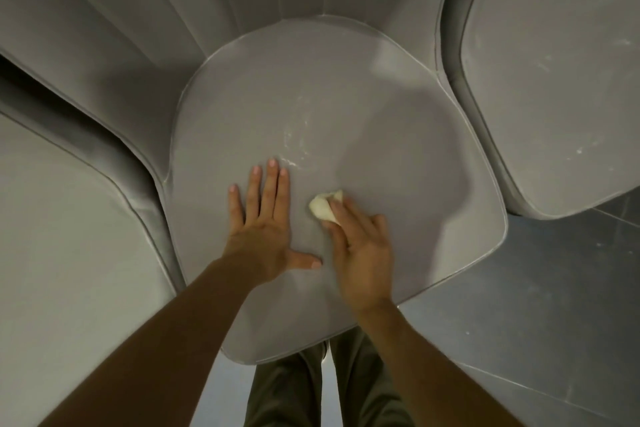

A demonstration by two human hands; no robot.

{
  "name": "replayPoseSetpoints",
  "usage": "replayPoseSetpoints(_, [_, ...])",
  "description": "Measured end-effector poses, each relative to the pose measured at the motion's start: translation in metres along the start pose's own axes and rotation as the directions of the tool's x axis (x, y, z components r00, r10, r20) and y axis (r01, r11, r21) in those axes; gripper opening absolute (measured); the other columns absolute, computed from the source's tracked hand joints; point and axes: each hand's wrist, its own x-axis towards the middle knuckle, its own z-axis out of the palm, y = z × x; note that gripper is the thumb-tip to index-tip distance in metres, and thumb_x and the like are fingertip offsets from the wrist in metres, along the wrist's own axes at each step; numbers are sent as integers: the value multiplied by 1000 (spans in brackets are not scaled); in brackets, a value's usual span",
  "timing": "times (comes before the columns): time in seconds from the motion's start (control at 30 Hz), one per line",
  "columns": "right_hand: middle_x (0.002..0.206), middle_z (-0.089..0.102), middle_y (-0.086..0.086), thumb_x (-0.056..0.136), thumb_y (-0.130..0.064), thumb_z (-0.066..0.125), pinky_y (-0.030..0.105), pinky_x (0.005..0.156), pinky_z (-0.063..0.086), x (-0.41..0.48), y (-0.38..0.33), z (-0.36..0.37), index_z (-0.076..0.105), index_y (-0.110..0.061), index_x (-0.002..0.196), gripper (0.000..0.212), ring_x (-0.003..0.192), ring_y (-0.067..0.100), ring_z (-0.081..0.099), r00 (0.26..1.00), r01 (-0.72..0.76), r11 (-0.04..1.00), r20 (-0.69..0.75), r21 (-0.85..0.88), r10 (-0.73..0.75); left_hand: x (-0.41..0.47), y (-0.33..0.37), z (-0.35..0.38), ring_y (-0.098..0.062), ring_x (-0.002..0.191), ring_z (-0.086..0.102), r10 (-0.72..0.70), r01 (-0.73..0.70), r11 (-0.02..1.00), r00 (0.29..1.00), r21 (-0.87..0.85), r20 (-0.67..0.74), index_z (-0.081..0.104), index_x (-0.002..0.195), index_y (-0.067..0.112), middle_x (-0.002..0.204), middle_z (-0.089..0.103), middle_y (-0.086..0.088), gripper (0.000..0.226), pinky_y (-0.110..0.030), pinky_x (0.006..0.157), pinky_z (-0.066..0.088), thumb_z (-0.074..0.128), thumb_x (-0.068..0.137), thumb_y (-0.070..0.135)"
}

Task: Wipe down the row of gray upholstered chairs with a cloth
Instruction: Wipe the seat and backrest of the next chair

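Pressing flat on the seat of the middle gray chair [346, 97], the left hand [263, 229] lies with fingers straight and spread, thumb out to the side, holding nothing. Just beside it, the right hand [360, 250] grips a small wadded cream cloth [323, 206] with curled fingers and holds it against the seat cushion (most of the wad pokes out past the fingertips). Faint whitish streaks [294, 149] mark the upholstery beyond the left fingertips. Matching chairs flank it, the left chair [69, 236] and the right chair [554, 80], over a gray floor [536, 322].
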Motion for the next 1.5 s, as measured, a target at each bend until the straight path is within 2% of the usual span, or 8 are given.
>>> replayPoseSetpoints(0.3, [118,63,16,90,-23,54,29,72,36,55,66,-39,63,-5,119,35,93,40,57,943,-297,937,-209,-184,258,-2,-3,-3,-20,124,-48,27,-28,1000,997,-11,-70,-57,113,15,122,-60,1,139,-47,108,-24,55,64,81])
replayPoseSetpoints(0.4, [114,66,16,89,-23,48,34,84,36,35,28,4,67,-3,113,35,92,33,64,992,-70,986,-113,-151,53,-4,-9,-5,-17,125,-46,54,-57,998,997,-42,-54,-52,116,16,127,-57,1,135,-44,107,-25,58,67,77])
replayPoseSetpoints(0.53, [109,69,6,90,-29,48,28,68,45,28,-11,13,70,-9,107,35,79,21,52,995,98,994,-8,-41,-98,0,-15,-17,-19,133,-41,42,-45,998,997,-49,-72,-48,122,16,135,-51,-1,134,-44,111,-21,61,70,73])
replayPoseSetpoints(0.7, [110,68,13,88,-23,54,28,83,34,123,41,-25,69,-7,110,31,87,36,65,991,40,990,-123,-135,-57,21,-19,-49,-21,139,-34,-57,36,987,990,-157,-132,-34,141,11,150,-39,-4,136,-41,112,-19,68,69,65])
replayPoseSetpoints(0.87, [110,67,14,88,-31,35,33,84,29,191,71,-16,68,-7,110,47,91,39,61,1000,-22,959,-16,-282,18,41,-18,-66,-24,134,-41,-138,124,977,988,-176,-66,-46,131,14,143,-49,-4,146,-45,110,-21,72,64,66])
replayPoseSetpoints(1.07, [107,69,8,88,-25,47,28,79,40,153,4,22,71,-9,104,33,78,27,59,899,392,919,192,43,-393,41,-22,-62,-19,124,-50,-127,97,972,983,-216,-129,-54,117,22,126,-59,5,143,-41,108,-25,65,59,76])
replayPoseSetpoints(1.37, [101,64,19,88,-17,54,37,76,36,258,24,8,68,-4,109,28,90,38,53,984,140,964,138,-226,-111,48,-33,-55,-18,124,-51,-189,119,943,960,-310,-205,-49,124,21,130,-56,5,144,-35,105,-32,63,56,79])
replayPoseSetpoints(1.5, [88,68,13,72,-12,61,32,70,33,247,-3,37,71,-6,94,25,75,35,59,978,205,949,92,-239,-188,51,-34,-51,-18,124,-51,-187,108,942,955,-317,-230,-51,122,18,129,-58,3,144,-34,102,-35,57,53,83])
